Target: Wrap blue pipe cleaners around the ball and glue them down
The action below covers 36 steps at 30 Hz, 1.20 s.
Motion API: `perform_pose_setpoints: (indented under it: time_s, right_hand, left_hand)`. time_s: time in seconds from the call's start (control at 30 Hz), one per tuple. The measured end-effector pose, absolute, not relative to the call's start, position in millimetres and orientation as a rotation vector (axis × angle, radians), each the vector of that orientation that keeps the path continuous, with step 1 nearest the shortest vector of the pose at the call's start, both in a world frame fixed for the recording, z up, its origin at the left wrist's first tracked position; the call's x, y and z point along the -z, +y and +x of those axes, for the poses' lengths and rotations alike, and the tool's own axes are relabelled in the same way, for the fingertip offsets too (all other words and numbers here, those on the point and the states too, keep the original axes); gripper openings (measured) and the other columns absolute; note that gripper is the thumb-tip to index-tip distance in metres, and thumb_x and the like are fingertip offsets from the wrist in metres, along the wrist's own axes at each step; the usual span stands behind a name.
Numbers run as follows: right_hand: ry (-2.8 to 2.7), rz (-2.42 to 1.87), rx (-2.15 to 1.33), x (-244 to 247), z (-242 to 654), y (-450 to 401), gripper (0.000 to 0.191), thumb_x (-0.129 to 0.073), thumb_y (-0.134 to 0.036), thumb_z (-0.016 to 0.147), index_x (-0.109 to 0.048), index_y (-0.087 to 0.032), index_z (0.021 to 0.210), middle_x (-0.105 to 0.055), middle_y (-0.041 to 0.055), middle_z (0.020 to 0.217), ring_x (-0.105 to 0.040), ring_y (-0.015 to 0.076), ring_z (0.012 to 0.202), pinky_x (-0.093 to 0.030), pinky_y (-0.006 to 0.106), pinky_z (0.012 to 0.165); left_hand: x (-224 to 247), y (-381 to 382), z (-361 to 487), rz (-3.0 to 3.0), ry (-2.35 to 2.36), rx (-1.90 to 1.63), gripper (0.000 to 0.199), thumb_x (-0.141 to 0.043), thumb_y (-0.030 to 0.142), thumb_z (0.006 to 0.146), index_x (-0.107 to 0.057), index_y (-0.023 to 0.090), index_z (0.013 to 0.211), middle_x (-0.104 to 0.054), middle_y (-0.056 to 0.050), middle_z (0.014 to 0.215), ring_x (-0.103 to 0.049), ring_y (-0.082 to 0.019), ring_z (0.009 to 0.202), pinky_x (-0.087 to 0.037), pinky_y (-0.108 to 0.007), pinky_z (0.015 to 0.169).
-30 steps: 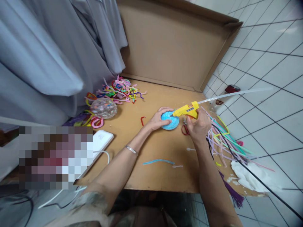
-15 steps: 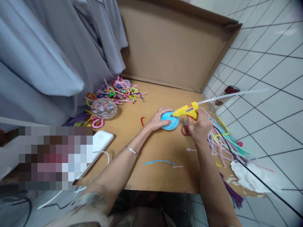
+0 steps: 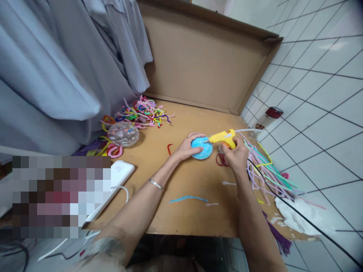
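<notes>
Between the thumb and fingers of my left hand [image 3: 190, 146] is a round blue coil [image 3: 203, 151], its surface wound in rings like pipe cleaner. My right hand [image 3: 236, 153] grips a yellow hot glue gun [image 3: 222, 138] by its handle, with the metal nozzle at the coil's upper face. A clear glue stick [image 3: 249, 130] juts from the gun's back. Red-handled scissors [image 3: 221, 158] lie just beside my right hand, partly hidden by it. Nearer my body, a blue pipe cleaner strip [image 3: 188, 198] rests on the table.
Many coloured pipe cleaners [image 3: 146, 111] are heaped at the far left, near a clear textured ball [image 3: 124, 134]. More pipe cleaners [image 3: 269, 168], a clear red-lidded jar [image 3: 268, 117] and white tissue [image 3: 295, 217] sit at right. A black cord [image 3: 297, 213] runs past my right arm.
The glue stick behind the gun now points more toward the back and looks shorter. The nozzle stays at the blue coil, still in my left hand. The whole view has shifted slightly.
</notes>
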State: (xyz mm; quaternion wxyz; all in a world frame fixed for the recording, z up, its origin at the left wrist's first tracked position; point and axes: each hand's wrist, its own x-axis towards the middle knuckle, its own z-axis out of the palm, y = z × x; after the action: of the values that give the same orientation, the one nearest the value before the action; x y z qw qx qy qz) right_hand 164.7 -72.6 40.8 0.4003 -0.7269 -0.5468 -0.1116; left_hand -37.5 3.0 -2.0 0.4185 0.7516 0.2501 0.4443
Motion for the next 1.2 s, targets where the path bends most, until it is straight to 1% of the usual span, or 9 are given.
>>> perform_pose_setpoints:
  time_s: [0.1,0.2,0.33,0.47,0.57,0.77,0.93,1.1,1.2]
  right_hand:
    - [-1.357,-1.824,0.228,-38.5,168.6,-69.1,0.042,-0.057,-0.046,0.070,-0.063,-0.016,0.098,-0.068,0.0100,0.088,-0.061,0.0266,0.081,-0.046,0.036,0.071]
    - [-1.283,-1.868,0.290,-30.9,175.5,-65.4,0.044,-0.055,-0.049,0.073,-0.063,-0.014,0.099,-0.068,0.0121,0.091,-0.060,0.0272,0.082,-0.046,0.037,0.073]
    - [-1.190,-2.028,0.435,-13.8,189.7,-60.6,0.044,-0.054,-0.042,0.077,-0.062,-0.009,0.105,-0.065,0.0182,0.099,-0.059,0.0293,0.089,-0.044,0.040,0.078]
    - [-1.161,-2.243,0.419,-0.5,202.5,-57.3,0.044,-0.054,-0.035,0.079,-0.059,-0.004,0.110,-0.061,0.0229,0.108,-0.059,0.0306,0.095,-0.045,0.040,0.078]
    - [-1.168,-2.356,0.407,3.0,206.3,-56.1,0.043,-0.054,-0.032,0.081,-0.059,-0.001,0.110,-0.060,0.0251,0.109,-0.058,0.0328,0.100,-0.045,0.041,0.080]
    - [-1.206,-2.449,0.429,6.0,206.8,-53.8,0.044,-0.051,-0.033,0.084,-0.058,-0.001,0.113,-0.061,0.0268,0.110,-0.057,0.0351,0.104,-0.043,0.044,0.084]
    - [-1.143,-2.411,0.379,4.6,206.9,-50.0,0.036,-0.046,-0.030,0.086,-0.061,-0.004,0.107,-0.062,0.0252,0.107,-0.061,0.0322,0.097,-0.046,0.040,0.077]
    - [-1.260,-2.491,0.340,-2.3,202.4,-53.0,0.038,-0.043,-0.026,0.088,-0.059,0.000,0.110,-0.062,0.0275,0.109,-0.061,0.0332,0.103,-0.046,0.039,0.081]
    - [-1.371,-2.552,0.254,-7.8,198.6,-58.1,0.035,-0.043,-0.020,0.088,-0.059,-0.001,0.112,-0.063,0.0269,0.110,-0.062,0.0317,0.104,-0.046,0.037,0.082]
  left_hand:
    - [3.2,3.7,-37.5,1.879,0.631,-1.114,0.060,-0.069,0.038,0.067,-0.060,0.020,0.123,-0.050,-0.011,0.135,-0.046,-0.030,0.129,-0.030,-0.049,0.114]
    - [3.8,4.0,-37.7,1.873,0.638,-1.119,0.060,-0.069,0.038,0.066,-0.060,0.023,0.124,-0.050,-0.010,0.136,-0.047,-0.030,0.128,-0.031,-0.050,0.113]
    - [1.1,2.5,-39.5,1.863,0.644,-1.088,0.059,-0.065,0.039,0.068,-0.059,0.023,0.125,-0.050,-0.009,0.137,-0.044,-0.030,0.131,-0.029,-0.049,0.114]
    - [0.0,3.1,-40.3,1.804,0.648,-1.080,0.051,-0.053,0.038,0.075,-0.061,0.021,0.123,-0.051,-0.009,0.137,-0.043,-0.030,0.132,-0.028,-0.048,0.115]
    - [2.2,5.6,-39.5,1.781,0.646,-1.100,0.049,-0.049,0.037,0.076,-0.064,0.021,0.119,-0.053,-0.010,0.135,-0.044,-0.030,0.131,-0.028,-0.048,0.115]
    - [1.5,4.7,-39.7,1.797,0.678,-1.077,0.051,-0.049,0.038,0.076,-0.063,0.022,0.122,-0.052,-0.009,0.136,-0.044,-0.030,0.131,-0.028,-0.049,0.115]
    - [0.2,2.3,-39.9,1.783,0.673,-1.085,0.051,-0.050,0.038,0.075,-0.064,0.022,0.122,-0.053,-0.009,0.136,-0.044,-0.031,0.131,-0.028,-0.051,0.115]
    - [0.5,2.4,-39.8,1.776,0.681,-1.090,0.053,-0.050,0.038,0.074,-0.063,0.020,0.122,-0.052,-0.009,0.136,-0.044,-0.030,0.131,-0.028,-0.048,0.116]
    - [-1.0,1.9,-40.7,1.794,0.685,-1.075,0.053,-0.049,0.038,0.075,-0.062,0.020,0.123,-0.053,-0.009,0.135,-0.045,-0.029,0.130,-0.029,-0.047,0.115]
